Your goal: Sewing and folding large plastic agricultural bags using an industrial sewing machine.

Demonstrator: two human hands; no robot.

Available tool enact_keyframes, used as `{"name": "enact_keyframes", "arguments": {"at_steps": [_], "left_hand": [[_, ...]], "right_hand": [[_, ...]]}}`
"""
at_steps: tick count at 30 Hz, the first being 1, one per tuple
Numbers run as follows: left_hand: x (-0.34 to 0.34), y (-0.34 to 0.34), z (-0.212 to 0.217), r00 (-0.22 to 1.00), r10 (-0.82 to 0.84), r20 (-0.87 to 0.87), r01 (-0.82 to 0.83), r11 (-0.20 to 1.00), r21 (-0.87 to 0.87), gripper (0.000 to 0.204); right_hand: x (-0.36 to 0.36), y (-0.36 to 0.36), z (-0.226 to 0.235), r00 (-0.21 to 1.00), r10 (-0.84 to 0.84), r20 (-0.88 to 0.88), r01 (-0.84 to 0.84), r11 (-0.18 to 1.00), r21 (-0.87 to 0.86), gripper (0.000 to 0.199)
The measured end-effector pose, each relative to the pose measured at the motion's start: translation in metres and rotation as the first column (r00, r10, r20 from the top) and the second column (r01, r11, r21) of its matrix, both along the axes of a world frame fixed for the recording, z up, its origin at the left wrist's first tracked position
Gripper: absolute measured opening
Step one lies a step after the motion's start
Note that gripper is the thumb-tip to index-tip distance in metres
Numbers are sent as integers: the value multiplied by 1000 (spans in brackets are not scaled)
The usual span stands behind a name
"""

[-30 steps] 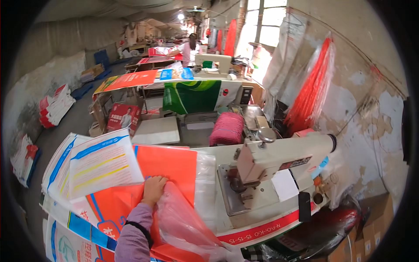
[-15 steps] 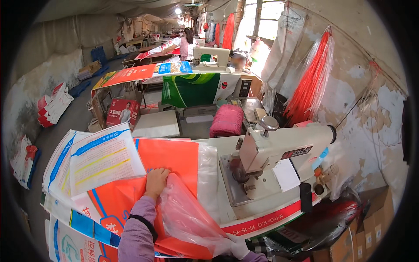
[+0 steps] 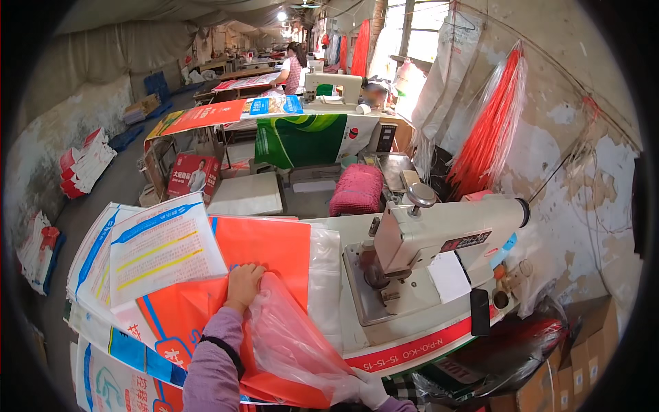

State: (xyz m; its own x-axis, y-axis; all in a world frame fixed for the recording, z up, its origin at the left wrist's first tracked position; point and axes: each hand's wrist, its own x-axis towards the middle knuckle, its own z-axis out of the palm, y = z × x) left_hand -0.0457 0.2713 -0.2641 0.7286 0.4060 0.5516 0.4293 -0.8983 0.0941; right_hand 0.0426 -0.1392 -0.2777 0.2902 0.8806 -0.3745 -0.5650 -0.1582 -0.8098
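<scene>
An orange printed bag (image 3: 285, 357) with clear plastic film (image 3: 292, 323) over it lies at the front of the table, partly folded. My left hand (image 3: 245, 285), at the end of a purple sleeve, is closed on the bag's upper fold, its fingertips partly hidden. At the lower edge my right hand (image 3: 371, 388), in a whitish glove, grips the near right corner of the bag and film. Printed white sheets (image 3: 168, 244) rest on the stack to the left. The sewing machine (image 3: 446, 233) stands to the right, its needle area away from both hands.
A white paper (image 3: 449, 276) and a black phone (image 3: 480, 312) lie by the machine. Beyond it sits a pink yarn bundle (image 3: 356, 189). Red strands (image 3: 487, 130) hang on the right wall, above cardboard boxes (image 3: 583, 357). Far off, a person (image 3: 295, 69) stands at another table.
Both my hands stay on the orange bag and film, with barely any shift. The distant person has turned and moved slightly.
</scene>
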Motion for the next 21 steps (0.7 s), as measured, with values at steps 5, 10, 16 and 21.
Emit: {"name": "enact_keyframes", "arguments": {"at_steps": [5,10,16,21], "left_hand": [[0,1,-1,1000,-3,9,3,1000,12,10],[0,0,-1,1000,17,-6,-18,1000,-19,10],[-1,2,-1,999,11,-40,-11,1000,5,10],[0,2,-3,1000,0,-17,0,1000,-10,11]], "right_hand": [[0,-3,-9,994,-73,77,71,997,28,41],[0,-8,-22,977,-86,197,85,996,12,37],[1,-6,-27,981,-97,166,101,995,-22,37],[1,-6,-26,989,-89,122,93,995,-26,37]]}}
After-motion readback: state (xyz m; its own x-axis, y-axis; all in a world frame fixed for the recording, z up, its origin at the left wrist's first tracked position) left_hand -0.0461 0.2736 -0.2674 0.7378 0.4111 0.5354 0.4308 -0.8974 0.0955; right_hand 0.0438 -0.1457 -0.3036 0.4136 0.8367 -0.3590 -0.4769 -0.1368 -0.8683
